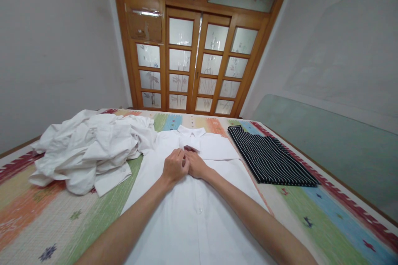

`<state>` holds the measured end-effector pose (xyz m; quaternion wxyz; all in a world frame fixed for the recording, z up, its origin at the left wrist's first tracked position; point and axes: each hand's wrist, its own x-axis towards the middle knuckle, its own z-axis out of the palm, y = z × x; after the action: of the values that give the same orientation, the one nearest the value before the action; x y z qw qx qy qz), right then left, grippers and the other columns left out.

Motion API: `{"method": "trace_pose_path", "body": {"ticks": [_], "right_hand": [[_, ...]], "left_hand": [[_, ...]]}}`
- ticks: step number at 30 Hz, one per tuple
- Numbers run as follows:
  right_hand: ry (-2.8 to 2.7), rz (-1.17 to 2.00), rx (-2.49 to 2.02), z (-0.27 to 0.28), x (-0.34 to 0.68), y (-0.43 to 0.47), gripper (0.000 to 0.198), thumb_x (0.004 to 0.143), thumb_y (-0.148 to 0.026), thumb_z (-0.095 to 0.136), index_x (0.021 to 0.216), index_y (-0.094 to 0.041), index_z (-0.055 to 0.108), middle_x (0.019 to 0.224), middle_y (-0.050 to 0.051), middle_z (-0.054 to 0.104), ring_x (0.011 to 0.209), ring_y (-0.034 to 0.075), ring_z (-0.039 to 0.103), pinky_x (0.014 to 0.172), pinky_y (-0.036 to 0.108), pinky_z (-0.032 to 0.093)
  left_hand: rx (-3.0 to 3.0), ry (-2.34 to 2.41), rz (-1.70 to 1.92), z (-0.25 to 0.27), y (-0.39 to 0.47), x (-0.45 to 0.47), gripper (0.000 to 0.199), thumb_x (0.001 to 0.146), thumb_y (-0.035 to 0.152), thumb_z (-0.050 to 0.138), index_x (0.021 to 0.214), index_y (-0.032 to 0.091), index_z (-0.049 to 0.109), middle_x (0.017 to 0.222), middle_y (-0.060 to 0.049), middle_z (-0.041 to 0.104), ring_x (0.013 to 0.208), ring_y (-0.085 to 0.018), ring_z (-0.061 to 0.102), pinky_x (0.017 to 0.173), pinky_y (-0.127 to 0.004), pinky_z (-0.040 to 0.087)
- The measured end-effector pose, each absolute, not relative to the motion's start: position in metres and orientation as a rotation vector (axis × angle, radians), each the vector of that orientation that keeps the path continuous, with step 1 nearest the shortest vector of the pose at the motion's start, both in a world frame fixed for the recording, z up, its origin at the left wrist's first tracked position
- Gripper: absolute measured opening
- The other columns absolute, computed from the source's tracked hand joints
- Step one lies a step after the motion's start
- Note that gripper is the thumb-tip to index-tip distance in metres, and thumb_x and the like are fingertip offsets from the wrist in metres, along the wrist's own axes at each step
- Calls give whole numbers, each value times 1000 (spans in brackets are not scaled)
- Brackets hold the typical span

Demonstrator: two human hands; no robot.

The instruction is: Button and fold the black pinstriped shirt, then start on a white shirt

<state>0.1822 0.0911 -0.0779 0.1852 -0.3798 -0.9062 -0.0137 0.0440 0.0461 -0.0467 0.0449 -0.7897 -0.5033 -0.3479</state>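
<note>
A white button-up shirt (192, 211) lies flat in front of me, its collar (192, 131) at the far end and its button front facing up. On the upper right, a sleeve (219, 147) is laid across the chest, its end close to my hands. My left hand (175, 166) and my right hand (196, 164) meet at the upper chest of the shirt. Both have their fingers curled in and closed on the shirt's fabric. Exactly which bit they pinch is hidden behind the knuckles. A small button (200, 210) shows lower on the front.
A crumpled heap of white shirts (93, 145) lies to the left. To the right rests a folded black-and-white striped garment (270, 155). Beneath everything is a colourful patterned cover (102, 223). Beyond its far edge stand wooden doors with glass panes (195, 62); a pale green panel (326, 140) is at right.
</note>
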Motion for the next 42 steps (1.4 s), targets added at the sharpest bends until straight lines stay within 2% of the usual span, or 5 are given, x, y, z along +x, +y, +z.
{"method": "trace_pose_path", "body": {"ticks": [4,10,24,31,42], "right_hand": [[-2638,-71,-1043,-76,181,90,20,85,-21,55,97,-11,67,107,17,67,96,25,62,87,38,50],[-2717,-51,-872,-79,182,91,23,88,-17,50,100,-15,69,114,11,68,101,25,62,90,38,51],[-2798,-92,-721,-74,180,92,28,86,-15,49,107,-14,68,111,13,69,112,27,57,99,45,46],[-2756,-54,-909,-65,181,84,47,90,-25,49,136,-16,52,147,15,45,140,33,29,112,57,28],[-2763,58,-1051,-53,180,73,48,101,-37,32,146,-23,41,154,5,37,144,32,27,113,54,27]], "left_hand": [[-2449,-1511,-1075,-48,49,45,25,87,19,45,101,20,65,115,-12,60,112,-28,51,98,-45,45],[-2576,-1411,-1002,-55,53,44,35,96,37,42,108,22,71,147,-8,44,137,-31,34,113,-50,33],[-2576,-1382,-926,-53,52,45,37,96,32,38,105,21,72,147,-7,46,142,-30,31,116,-52,29],[-2413,-1618,-970,-62,59,46,49,92,35,45,132,8,51,149,-19,42,140,-34,33,113,-49,31],[-2021,-1787,-1171,-54,66,30,51,83,21,52,131,8,43,126,-20,53,110,-31,55,93,-44,48]]}}
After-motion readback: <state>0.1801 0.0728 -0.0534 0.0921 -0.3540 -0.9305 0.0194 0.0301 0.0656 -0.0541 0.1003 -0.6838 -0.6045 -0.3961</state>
